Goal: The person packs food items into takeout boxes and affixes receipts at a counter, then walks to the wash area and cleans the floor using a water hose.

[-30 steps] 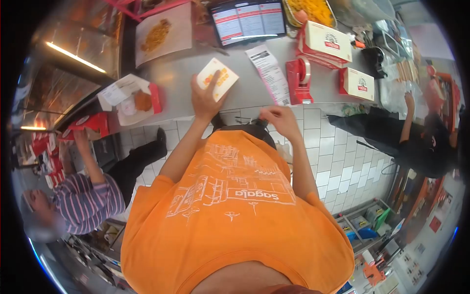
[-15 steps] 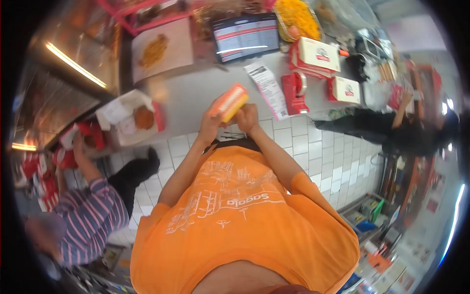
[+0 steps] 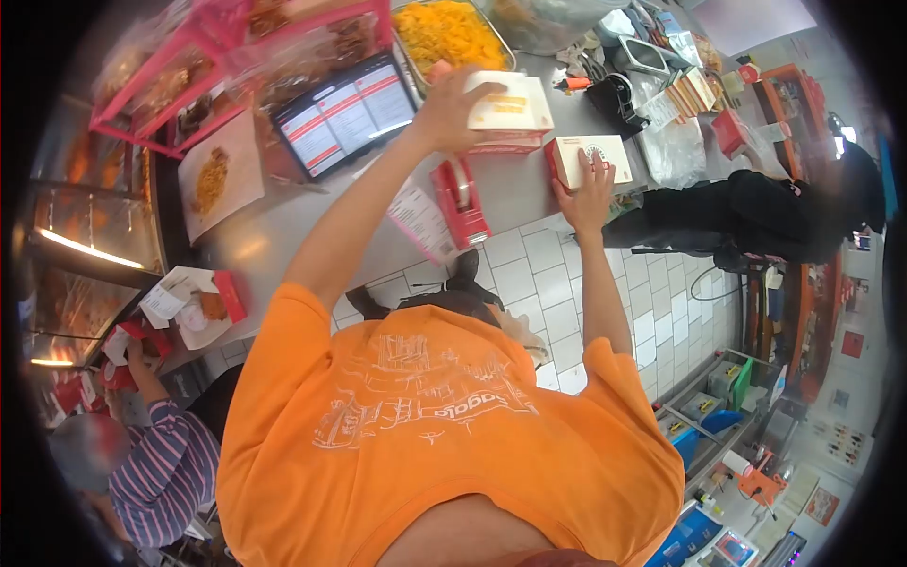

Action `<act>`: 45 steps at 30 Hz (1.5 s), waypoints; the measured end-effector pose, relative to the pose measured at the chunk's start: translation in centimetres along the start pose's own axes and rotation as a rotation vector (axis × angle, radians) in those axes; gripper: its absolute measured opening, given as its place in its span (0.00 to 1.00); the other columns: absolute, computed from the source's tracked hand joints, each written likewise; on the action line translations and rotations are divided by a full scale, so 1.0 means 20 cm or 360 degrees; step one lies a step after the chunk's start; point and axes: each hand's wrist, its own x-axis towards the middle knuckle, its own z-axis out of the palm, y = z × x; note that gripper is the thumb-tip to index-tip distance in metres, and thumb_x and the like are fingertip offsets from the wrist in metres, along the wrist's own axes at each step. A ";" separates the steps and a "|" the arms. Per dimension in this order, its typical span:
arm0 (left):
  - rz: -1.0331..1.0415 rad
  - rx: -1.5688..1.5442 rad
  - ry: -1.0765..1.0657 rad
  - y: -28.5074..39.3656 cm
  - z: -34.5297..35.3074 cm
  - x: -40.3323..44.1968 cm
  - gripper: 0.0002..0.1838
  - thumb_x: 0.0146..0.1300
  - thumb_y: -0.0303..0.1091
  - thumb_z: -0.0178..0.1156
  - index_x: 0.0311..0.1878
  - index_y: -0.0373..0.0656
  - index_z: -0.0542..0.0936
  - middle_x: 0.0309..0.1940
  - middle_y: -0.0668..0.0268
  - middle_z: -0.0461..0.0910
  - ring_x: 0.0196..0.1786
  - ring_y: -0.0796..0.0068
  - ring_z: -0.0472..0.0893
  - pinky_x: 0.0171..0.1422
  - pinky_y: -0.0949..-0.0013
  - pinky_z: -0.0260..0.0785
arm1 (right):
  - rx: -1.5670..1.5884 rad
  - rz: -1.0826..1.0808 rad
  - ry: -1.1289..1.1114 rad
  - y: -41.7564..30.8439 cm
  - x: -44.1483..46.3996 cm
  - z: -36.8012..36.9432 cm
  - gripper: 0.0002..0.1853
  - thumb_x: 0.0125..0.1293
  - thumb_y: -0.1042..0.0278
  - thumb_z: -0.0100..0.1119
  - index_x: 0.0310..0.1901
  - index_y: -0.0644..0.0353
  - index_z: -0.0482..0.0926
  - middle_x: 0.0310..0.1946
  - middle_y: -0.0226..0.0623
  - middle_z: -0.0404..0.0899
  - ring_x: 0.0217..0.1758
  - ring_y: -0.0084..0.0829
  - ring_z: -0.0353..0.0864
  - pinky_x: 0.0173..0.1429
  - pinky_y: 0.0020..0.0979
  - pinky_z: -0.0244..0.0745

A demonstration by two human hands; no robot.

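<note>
Head view here: left hand (image 3: pixel 449 113) is up at the far side, fingers bent over the left end of the white carton (image 3: pixel 515 113) with orange print. That carton is right at the top of the red-sided stack (image 3: pixel 505 145). It's a part-closed hand, but can't tell if it's really gripping or just resting there.

Right hand (image 3: pixel 588 197) has its fingers fanned out across the top of the small box (image 3: pixel 567 165), thumb by the red side. Fairly open spread, touching the lid, though I can't tell if there's any squeeze on it. That box sits near the counter's (image 3: pixel 307 227) near edge, just right of the stack.

Around them: red tape dispenser (image 3: pixel 463 197) between the two arms, receipt (image 3: pixel 420 222) beside it, tablet (image 3: pixel 345 113) left of the left hand, tray (image 3: pixel 511 59) of yellow food (image 3: pixel 449 36) behind. Way over left there's an open box (image 3: pixel 230 295) with a brown piece of food (image 3: pixel 212 305) inside, near a person in a striped shirt (image 3: pixel 170 472)
</note>
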 end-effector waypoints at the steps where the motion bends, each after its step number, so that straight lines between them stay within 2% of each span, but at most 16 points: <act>1: -0.0171 -0.0118 -0.0102 0.01 0.01 0.02 0.41 0.42 0.40 0.76 0.64 0.62 0.73 0.68 0.53 0.62 0.69 0.46 0.65 0.74 0.51 0.60 | 0.0048 -0.0058 0.0154 0.05 0.03 0.03 0.43 0.50 0.51 0.74 0.70 0.43 0.68 0.72 0.41 0.62 0.74 0.67 0.52 0.71 0.60 0.61; 8: -0.0327 0.0077 -0.0200 0.07 0.00 0.03 0.45 0.44 0.38 0.76 0.70 0.67 0.69 0.77 0.56 0.51 0.78 0.43 0.50 0.80 0.46 0.50 | 0.0118 -0.0166 0.0280 0.26 0.16 0.04 0.42 0.52 0.50 0.73 0.70 0.43 0.68 0.70 0.44 0.64 0.74 0.65 0.53 0.74 0.58 0.58; 10: -0.0452 0.0122 -0.0106 0.13 -0.10 -0.02 0.43 0.49 0.36 0.73 0.71 0.62 0.68 0.78 0.58 0.50 0.78 0.50 0.53 0.78 0.48 0.54 | 0.0039 -0.0241 0.0274 0.29 0.20 0.07 0.43 0.53 0.46 0.72 0.71 0.45 0.67 0.71 0.46 0.62 0.75 0.65 0.52 0.74 0.55 0.58; 12: -0.0738 -0.0481 0.0439 0.17 -0.23 -0.12 0.40 0.54 0.41 0.72 0.71 0.57 0.68 0.75 0.51 0.53 0.75 0.54 0.58 0.69 0.51 0.65 | -0.0188 -0.0040 0.0024 0.23 0.17 0.00 0.42 0.54 0.47 0.72 0.70 0.49 0.68 0.71 0.47 0.62 0.75 0.60 0.53 0.74 0.55 0.58; 13: -0.0952 -0.0505 0.0661 0.21 -0.31 -0.22 0.29 0.60 0.41 0.68 0.64 0.44 0.74 0.65 0.50 0.70 0.65 0.61 0.72 0.61 0.55 0.71 | -0.0150 -0.0079 0.0003 0.18 0.15 -0.06 0.42 0.54 0.47 0.72 0.70 0.49 0.68 0.71 0.47 0.62 0.75 0.60 0.53 0.74 0.55 0.58; 15: -0.1677 -0.0305 0.1024 0.21 -0.29 -0.61 0.20 0.61 0.41 0.67 0.50 0.37 0.81 0.49 0.55 0.82 0.51 0.62 0.81 0.55 0.56 0.73 | 0.0524 -0.0195 0.0396 0.09 0.10 -0.16 0.32 0.59 0.54 0.70 0.64 0.54 0.73 0.63 0.46 0.71 0.68 0.51 0.67 0.69 0.51 0.66; 16: -0.2043 -0.0082 0.0901 0.22 -0.20 -0.76 0.17 0.61 0.41 0.67 0.45 0.36 0.82 0.44 0.55 0.83 0.47 0.60 0.82 0.53 0.56 0.74 | 0.0539 -0.0207 0.0392 0.02 0.08 -0.19 0.32 0.59 0.54 0.70 0.64 0.54 0.73 0.63 0.46 0.71 0.68 0.51 0.67 0.69 0.51 0.66; 18: -0.2438 0.0168 0.0695 0.26 -0.01 -0.97 0.15 0.59 0.41 0.68 0.38 0.37 0.83 0.38 0.57 0.83 0.44 0.58 0.82 0.52 0.56 0.73 | 0.1669 0.0188 -0.0500 -0.15 0.00 -0.24 0.21 0.64 0.63 0.66 0.56 0.59 0.76 0.50 0.42 0.81 0.54 0.41 0.80 0.62 0.44 0.73; 20: -0.2483 0.0185 0.0642 0.33 0.12 -0.98 0.14 0.56 0.41 0.70 0.38 0.39 0.84 0.37 0.58 0.82 0.45 0.58 0.80 0.52 0.56 0.72 | 0.1574 -0.0042 -0.0625 -0.31 -0.04 -0.24 0.13 0.67 0.67 0.62 0.51 0.61 0.78 0.40 0.40 0.85 0.45 0.36 0.84 0.56 0.37 0.77; 22: -0.1971 0.0830 0.0645 0.37 0.18 -0.97 0.13 0.52 0.40 0.72 0.36 0.43 0.84 0.36 0.62 0.79 0.46 0.58 0.77 0.54 0.57 0.69 | 0.1534 -0.0223 -0.0737 -0.41 -0.04 -0.24 0.13 0.67 0.67 0.62 0.50 0.61 0.79 0.40 0.40 0.85 0.46 0.36 0.84 0.56 0.37 0.77; 27: -0.1904 0.0619 0.0794 0.38 0.14 -1.04 0.09 0.52 0.35 0.71 0.33 0.43 0.83 0.35 0.64 0.79 0.45 0.56 0.76 0.53 0.57 0.68 | 0.1418 -0.0374 -0.0968 -0.51 -0.03 -0.21 0.11 0.67 0.67 0.62 0.47 0.61 0.80 0.42 0.41 0.85 0.48 0.38 0.84 0.56 0.37 0.75; 32: -0.1777 -0.0391 0.1358 0.43 0.02 -1.04 0.05 0.66 0.26 0.62 0.42 0.36 0.78 0.37 0.60 0.85 0.40 0.72 0.83 0.46 0.68 0.74 | 0.1442 -0.0508 -0.0836 -0.62 -0.01 -0.25 0.14 0.65 0.67 0.64 0.50 0.61 0.79 0.44 0.41 0.84 0.50 0.39 0.82 0.59 0.38 0.73; 36: -0.1513 -0.0551 0.1413 0.51 -0.24 -0.82 0.06 0.69 0.26 0.59 0.46 0.36 0.76 0.41 0.61 0.85 0.43 0.80 0.82 0.47 0.73 0.74 | 0.1432 -0.0693 -0.0715 -0.80 0.03 -0.34 0.17 0.64 0.67 0.65 0.52 0.61 0.78 0.44 0.42 0.83 0.51 0.42 0.81 0.59 0.39 0.73; 39: -0.1270 -0.1099 0.1094 0.66 -0.39 -0.45 0.07 0.71 0.22 0.55 0.49 0.36 0.73 0.42 0.63 0.85 0.44 0.82 0.81 0.49 0.76 0.72 | 0.1147 -0.1034 -0.0106 -0.87 0.07 -0.55 0.18 0.65 0.67 0.65 0.55 0.62 0.76 0.44 0.39 0.82 0.50 0.36 0.81 0.55 0.36 0.74; 41: -0.1111 -0.1227 0.0701 0.69 -0.40 -0.26 0.14 0.67 0.28 0.62 0.54 0.39 0.74 0.42 0.61 0.85 0.44 0.76 0.82 0.50 0.72 0.74 | 0.2542 -0.0095 -0.0880 -0.86 0.09 -0.60 0.17 0.70 0.65 0.62 0.56 0.64 0.74 0.44 0.37 0.81 0.48 0.27 0.80 0.52 0.31 0.75; 45: -0.0682 -0.0742 0.0099 0.51 -0.42 0.04 0.29 0.57 0.40 0.71 0.61 0.45 0.74 0.52 0.55 0.81 0.54 0.62 0.80 0.57 0.61 0.73 | 0.2118 0.0159 -0.0045 -0.61 0.34 -0.56 0.17 0.76 0.61 0.54 0.57 0.66 0.73 0.45 0.35 0.81 0.45 0.21 0.78 0.49 0.26 0.74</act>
